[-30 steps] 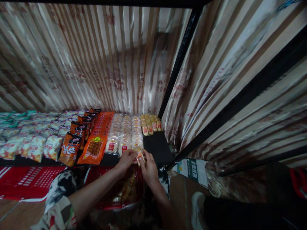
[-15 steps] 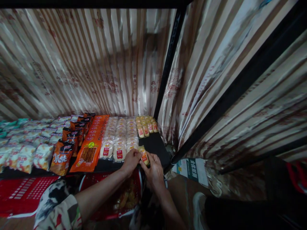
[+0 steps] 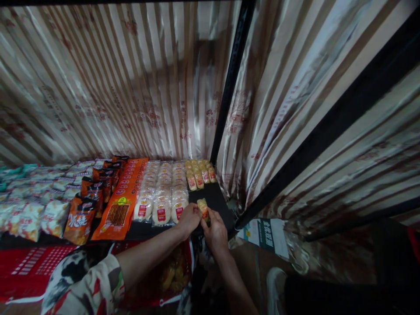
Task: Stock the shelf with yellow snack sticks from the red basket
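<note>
Both my hands meet at the front of a low black shelf point(image 3: 216, 199). My left hand point(image 3: 189, 218) and my right hand point(image 3: 215, 225) pinch a small yellow snack packet point(image 3: 203, 208) with a red label between their fingertips. It sits over the bare shelf, just right of the rows of round white cakes point(image 3: 162, 197). Behind it, at the back of the shelf, stand more yellow packets point(image 3: 199, 173) of the same kind.
Orange flat packs point(image 3: 121, 199), dark orange bags point(image 3: 83, 210) and pale bags point(image 3: 33, 205) fill the shelf's left. A red basket point(image 3: 170, 271) with yellow snacks sits below my arms, a red crate point(image 3: 33, 262) left. Striped foil lines the walls; a black post point(image 3: 229, 83) stands behind.
My hands have carried the yellow packet rightwards and a little deeper, from in front of the white cakes to over the bare black shelf. The view has shifted slightly.
</note>
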{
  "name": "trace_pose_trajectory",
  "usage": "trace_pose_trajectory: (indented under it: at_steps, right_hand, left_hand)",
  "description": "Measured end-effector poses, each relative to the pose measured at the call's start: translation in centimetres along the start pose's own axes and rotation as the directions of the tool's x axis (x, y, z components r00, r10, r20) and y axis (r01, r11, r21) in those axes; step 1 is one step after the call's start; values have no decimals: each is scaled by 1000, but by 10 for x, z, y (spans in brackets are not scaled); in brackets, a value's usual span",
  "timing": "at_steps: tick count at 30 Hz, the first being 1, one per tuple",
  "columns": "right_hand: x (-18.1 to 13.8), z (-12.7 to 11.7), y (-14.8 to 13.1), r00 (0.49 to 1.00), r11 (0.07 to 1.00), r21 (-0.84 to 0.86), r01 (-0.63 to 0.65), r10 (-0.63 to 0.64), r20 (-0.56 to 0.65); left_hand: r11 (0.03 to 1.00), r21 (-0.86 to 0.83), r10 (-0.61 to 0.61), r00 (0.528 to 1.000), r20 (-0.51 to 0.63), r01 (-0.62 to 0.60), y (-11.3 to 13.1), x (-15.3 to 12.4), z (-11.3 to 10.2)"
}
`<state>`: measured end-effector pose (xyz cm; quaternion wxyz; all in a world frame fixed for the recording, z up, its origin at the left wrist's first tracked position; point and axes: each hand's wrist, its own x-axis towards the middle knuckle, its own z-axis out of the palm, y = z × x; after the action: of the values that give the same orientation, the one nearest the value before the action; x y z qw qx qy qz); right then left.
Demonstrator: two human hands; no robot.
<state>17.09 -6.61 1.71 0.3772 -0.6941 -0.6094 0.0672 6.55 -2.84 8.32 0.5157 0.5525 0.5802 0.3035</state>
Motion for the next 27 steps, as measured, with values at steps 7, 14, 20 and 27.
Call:
trace_pose_trajectory:
  at_steps: [7,14,20,27]
  right_hand:
    - [9,14,24,1000,1000,29,3,-2,-27]
    - [22,12,28,1000,1000,-17,-17,16,-13]
    - [32,14,30,999,996,-81,-26,23,-34]
    - [44,27,43,993,997,-73,-35,27,-113]
  left_hand:
    - [1000,15,-8,999,43,8,-7,18,16]
    - [990,141,-16,999,35,11,4,29,26]
    - [998,70,-5,1000,-6,5,4,39,34]
    - [999,-47,-22,1000,-1,22,-4,56,49]
